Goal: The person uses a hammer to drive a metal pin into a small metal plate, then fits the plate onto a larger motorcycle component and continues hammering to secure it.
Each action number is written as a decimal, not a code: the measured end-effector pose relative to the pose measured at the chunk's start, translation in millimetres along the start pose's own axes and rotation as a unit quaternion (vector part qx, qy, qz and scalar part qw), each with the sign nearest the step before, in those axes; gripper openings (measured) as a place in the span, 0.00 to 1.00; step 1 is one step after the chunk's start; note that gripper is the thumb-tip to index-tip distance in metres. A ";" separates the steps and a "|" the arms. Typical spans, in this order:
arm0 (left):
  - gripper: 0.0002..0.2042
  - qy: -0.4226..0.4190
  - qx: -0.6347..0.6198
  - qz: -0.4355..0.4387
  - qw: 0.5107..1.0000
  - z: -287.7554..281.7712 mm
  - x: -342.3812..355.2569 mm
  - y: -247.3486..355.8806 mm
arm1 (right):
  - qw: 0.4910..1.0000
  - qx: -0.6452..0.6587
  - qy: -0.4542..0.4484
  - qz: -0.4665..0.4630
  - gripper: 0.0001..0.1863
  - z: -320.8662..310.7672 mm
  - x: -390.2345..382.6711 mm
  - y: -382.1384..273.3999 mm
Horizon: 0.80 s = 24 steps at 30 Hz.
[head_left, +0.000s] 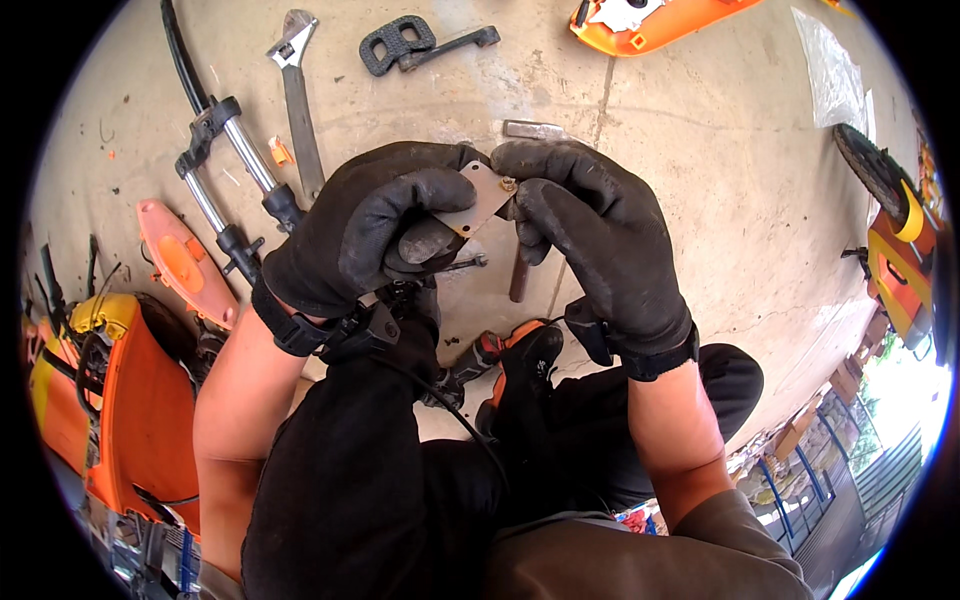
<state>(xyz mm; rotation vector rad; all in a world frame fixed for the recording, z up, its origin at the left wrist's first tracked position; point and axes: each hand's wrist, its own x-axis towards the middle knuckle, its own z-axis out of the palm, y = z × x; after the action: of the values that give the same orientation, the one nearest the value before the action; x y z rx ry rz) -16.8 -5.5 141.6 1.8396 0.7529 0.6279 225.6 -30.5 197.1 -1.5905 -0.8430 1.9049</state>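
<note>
My left hand (355, 225), in a black glove, grips a flat metal plate (474, 190) with small holes, held up in front of me. My right hand (590, 240), gloved too, has thumb and forefinger closed at the plate's right corner, by a small brass-coloured fastener (508, 185); whether the fingertips grip plate or fastener is unclear. Beneath my hands a hammer (519, 270) lies on the concrete floor, its head (533, 130) showing above my right fingers. A small dark tool (467, 262) is partly hidden below the plate. A red-and-black tool (480, 352) rests by my shoe.
An adjustable wrench (298, 110), a fork assembly (236, 150), a black pedal piece (395, 45) and orange panels (655, 30) lie ahead. A pink-orange part (182, 255) and orange body parts (140, 400) are at left. A wheeled orange item (895, 270) and plastic sheeting (830, 65) are at right.
</note>
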 end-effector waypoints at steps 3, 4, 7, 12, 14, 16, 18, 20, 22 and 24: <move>0.15 0.005 0.014 0.026 1.000 1.3 1.7 -0.1 | 0.999 0.012 0.010 -0.037 0.16 2.6 0.1 5.8; 0.14 0.006 0.020 0.034 0.999 1.6 1.7 -0.1 | 0.999 0.012 0.008 -0.038 0.16 3.2 -0.5 4.7; 0.16 -0.003 0.038 0.076 0.996 0.8 0.8 -5.4 | 0.999 0.008 0.006 -0.046 0.16 5.3 -3.3 -0.7; 0.12 0.008 -0.147 -0.045 0.988 6.7 14.5 0.9 | 0.998 -0.011 -0.001 -0.058 0.16 4.3 -6.6 -5.3; 0.10 -0.017 -0.332 -0.220 0.917 7.2 27.7 18.9 | 0.998 -0.009 0.011 -0.068 0.16 1.7 -6.8 -0.8; 0.10 -0.040 -0.489 -0.383 0.783 5.3 34.0 30.2 | 0.997 0.005 0.012 -0.074 0.16 1.1 -6.6 0.8; 0.09 -0.035 -0.490 -0.367 0.790 6.5 31.2 26.7 | 0.997 0.030 0.008 -0.074 0.16 0.8 -6.4 1.0; 0.09 -0.028 -0.480 -0.353 0.803 8.2 29.3 25.6 | 0.997 0.023 0.010 -0.076 0.16 0.2 -6.1 2.2; 0.08 -0.019 -0.461 -0.337 0.821 11.3 29.2 26.1 | 0.997 0.016 0.014 -0.074 0.16 -1.0 -5.9 4.3; 0.08 -0.049 -0.453 -0.327 0.828 8.4 29.5 22.2 | 0.997 0.012 0.017 -0.069 0.15 -2.3 -5.4 6.1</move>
<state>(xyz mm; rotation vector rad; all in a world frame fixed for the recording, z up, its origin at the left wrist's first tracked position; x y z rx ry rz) 13.7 4.6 161.7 0.6562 0.7660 0.3240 228.8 -38.2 195.9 -1.5059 -0.8893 1.7795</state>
